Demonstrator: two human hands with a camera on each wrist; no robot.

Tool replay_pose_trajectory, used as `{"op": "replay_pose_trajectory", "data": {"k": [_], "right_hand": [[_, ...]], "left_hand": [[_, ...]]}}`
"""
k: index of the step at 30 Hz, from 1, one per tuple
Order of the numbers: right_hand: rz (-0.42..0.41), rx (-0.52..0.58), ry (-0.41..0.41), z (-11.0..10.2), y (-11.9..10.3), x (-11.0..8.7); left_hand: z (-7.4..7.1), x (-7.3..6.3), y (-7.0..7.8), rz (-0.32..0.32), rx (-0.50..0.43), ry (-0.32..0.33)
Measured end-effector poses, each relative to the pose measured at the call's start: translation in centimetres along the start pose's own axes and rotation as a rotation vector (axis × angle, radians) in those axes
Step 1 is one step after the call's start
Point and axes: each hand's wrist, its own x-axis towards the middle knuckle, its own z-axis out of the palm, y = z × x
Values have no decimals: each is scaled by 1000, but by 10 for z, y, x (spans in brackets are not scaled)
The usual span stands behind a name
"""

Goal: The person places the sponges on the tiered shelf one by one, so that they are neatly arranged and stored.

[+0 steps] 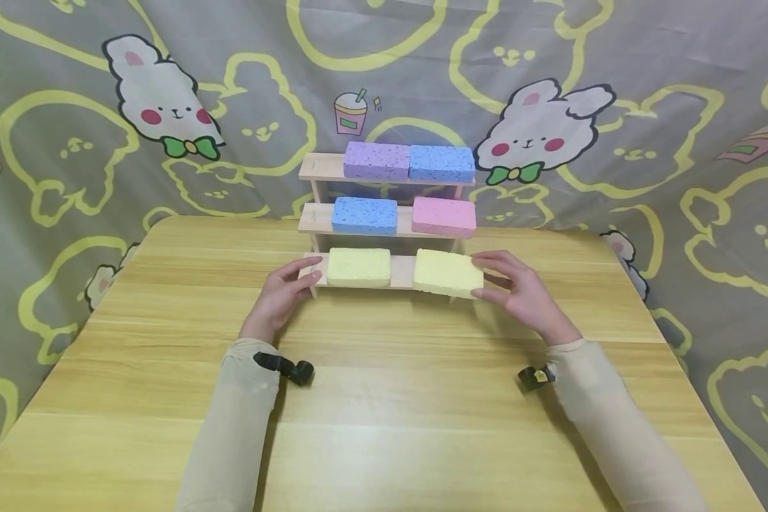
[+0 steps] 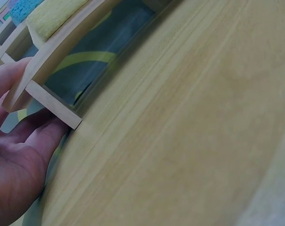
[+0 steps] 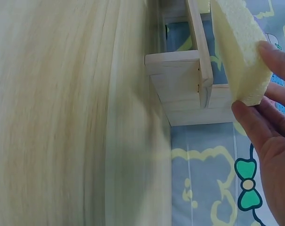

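A three-step wooden rack [image 1: 402, 272] stands at the back of the table. My left hand [image 1: 276, 299] grips the left end of its lowest step; the left wrist view shows the thumb and fingers around the board's end [image 2: 20, 96]. Between the thumb and fingers of my right hand [image 1: 526, 293] is a pale yellow sponge [image 1: 446, 273], pinched by its right end. In the right wrist view this sponge [image 3: 236, 52] is tilted and raised over the lowest step. Another yellow sponge [image 1: 358, 267] lies on that step, nearer my left hand.
On the middle step sit a blue sponge [image 1: 365, 216] and a pink sponge [image 1: 444, 217]. A purple sponge [image 1: 376, 160] and a second blue sponge [image 1: 441, 163] lie side by side on the top step. A patterned curtain [image 1: 243, 185] hangs behind the wooden table [image 1: 384, 398].
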Motion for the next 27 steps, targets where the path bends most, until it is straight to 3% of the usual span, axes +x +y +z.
{"op": "replay_pose_trajectory", "data": {"k": [13,24,27], "right_hand": [[-20,-19,-24,7,-38,4],[1,10,-31,12,-36,10],[0,18,-26,14,-19,13]], "left_hand": [[-1,0,-1,12,-15,3],[-2,2,-3,2,-2,6],[-2,2,-2,0,0,9]]}}
